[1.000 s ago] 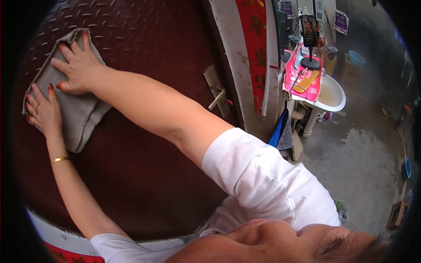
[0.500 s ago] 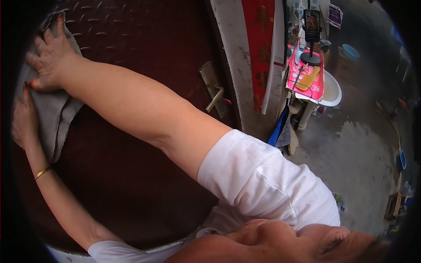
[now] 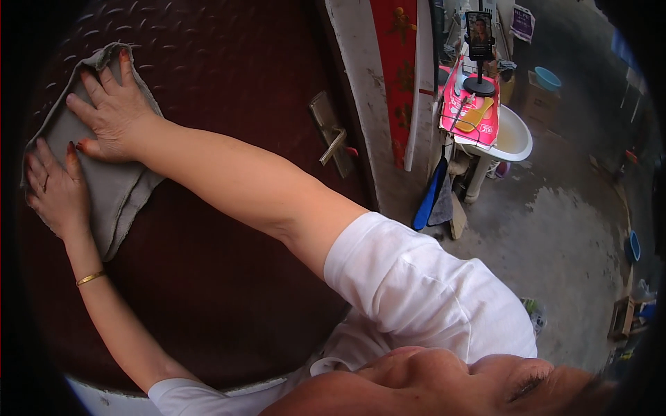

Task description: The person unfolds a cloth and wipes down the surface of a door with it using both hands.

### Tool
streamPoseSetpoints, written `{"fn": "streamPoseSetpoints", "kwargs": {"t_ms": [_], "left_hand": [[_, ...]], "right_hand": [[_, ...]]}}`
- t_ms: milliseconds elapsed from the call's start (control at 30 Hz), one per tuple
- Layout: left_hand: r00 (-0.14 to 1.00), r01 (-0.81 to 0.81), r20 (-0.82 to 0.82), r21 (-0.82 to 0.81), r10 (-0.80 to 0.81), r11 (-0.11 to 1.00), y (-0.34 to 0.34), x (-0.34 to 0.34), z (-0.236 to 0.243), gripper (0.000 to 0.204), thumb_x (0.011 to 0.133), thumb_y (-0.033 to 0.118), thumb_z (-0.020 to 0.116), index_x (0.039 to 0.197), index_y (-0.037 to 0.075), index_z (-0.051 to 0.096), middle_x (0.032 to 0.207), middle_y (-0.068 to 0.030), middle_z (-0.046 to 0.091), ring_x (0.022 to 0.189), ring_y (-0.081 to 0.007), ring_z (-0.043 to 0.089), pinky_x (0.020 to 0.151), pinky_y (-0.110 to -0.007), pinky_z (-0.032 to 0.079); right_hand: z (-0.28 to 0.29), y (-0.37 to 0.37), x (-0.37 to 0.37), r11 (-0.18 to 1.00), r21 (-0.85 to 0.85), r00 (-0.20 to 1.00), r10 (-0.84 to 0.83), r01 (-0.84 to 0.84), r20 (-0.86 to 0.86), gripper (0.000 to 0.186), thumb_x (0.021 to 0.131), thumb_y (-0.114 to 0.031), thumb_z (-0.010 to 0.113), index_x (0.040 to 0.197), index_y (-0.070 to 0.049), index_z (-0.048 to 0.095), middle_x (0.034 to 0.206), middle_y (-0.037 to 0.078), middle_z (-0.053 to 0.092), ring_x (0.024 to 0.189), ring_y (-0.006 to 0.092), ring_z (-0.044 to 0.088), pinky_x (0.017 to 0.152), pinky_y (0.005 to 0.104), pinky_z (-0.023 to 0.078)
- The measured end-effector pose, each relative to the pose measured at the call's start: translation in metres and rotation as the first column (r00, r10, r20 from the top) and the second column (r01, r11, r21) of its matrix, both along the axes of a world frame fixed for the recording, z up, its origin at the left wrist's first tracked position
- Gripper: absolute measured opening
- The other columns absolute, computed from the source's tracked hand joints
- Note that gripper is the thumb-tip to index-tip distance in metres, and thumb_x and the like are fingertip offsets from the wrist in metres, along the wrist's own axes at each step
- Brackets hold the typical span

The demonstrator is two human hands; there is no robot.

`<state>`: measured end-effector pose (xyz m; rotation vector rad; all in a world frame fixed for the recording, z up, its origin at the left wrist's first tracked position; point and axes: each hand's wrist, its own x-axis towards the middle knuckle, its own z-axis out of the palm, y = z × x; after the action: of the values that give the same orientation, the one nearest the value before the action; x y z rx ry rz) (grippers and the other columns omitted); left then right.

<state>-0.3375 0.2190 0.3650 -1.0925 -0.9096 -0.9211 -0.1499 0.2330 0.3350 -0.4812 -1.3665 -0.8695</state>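
Note:
A grey cloth with frayed edges lies flat against the dark red-brown door at the left. Pressed on its upper part is my right hand, palm down, fingers spread and the thumb reaching toward the other hand. My left hand, with a gold bracelet at the wrist, rests flat on the cloth's lower left part, fingers stretched out. The two thumbs come close together. A fold hangs loose below my right hand. Both palms are hidden against the cloth.
A metal door handle sits near the door's right edge, beside a red banner strip. Farther right are a white washbasin, a phone on a stand, a yellow brush and a cardboard box.
Both hands and the cloth have moved to the right and slightly down across the door. More of the cloth and of my left hand now shows.

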Motion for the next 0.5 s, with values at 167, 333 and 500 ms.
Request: {"fn": "streamPoseSetpoints", "kwargs": {"t_ms": [167,333,500], "left_hand": [[0.952,0.252,-0.195,0.054,-0.238,0.966,-0.037,0.021,-0.047,0.066,0.096,0.056,0.025,0.148,0.017,0.022,0.151,-0.0114,0.026,0.138,-0.0269,0.026,0.11,-0.049,0.021],[0.982,0.13,-0.134,-0.037,-0.134,0.991,-0.049,-0.01,-0.091,0.065,0.096,0.054,0.027,0.147,0.013,0.024,0.152,-0.0104,0.024,0.138,-0.0259,0.027,0.107,-0.048,0.025],[0.994,0.109,-0.006,-0.119,-0.111,0.987,-0.063,-0.034,-0.131,0.066,0.096,0.051,0.033,0.149,0.014,0.019,0.154,-0.0131,0.017,0.14,-0.0294,0.02,0.109,-0.051,0.024]], "right_hand": [[-0.047,-0.017,-0.006,0.992,-0.085,0.995,0.098,-0.095,0.03,0.07,0.081,-0.055,0.048,0.135,-0.011,0.047,0.145,0.027,0.03,0.136,0.0472,0.021,0.105,0.068,-0.01],[-0.093,-0.038,-0.03,0.976,-0.198,0.99,-0.061,0.086,0.129,0.069,0.083,-0.048,0.051,0.137,-0.007,0.041,0.145,0.027,0.028,0.135,0.0471,0.021,0.108,0.0662,-0.002],[-0.121,-0.048,-0.054,0.985,-0.158,0.979,-0.033,0.065,0.2,0.067,0.079,-0.043,0.056,0.134,-0.006,0.045,0.143,0.027,0.031,0.134,0.0466,0.023,0.108,0.0678,0.001]]}}
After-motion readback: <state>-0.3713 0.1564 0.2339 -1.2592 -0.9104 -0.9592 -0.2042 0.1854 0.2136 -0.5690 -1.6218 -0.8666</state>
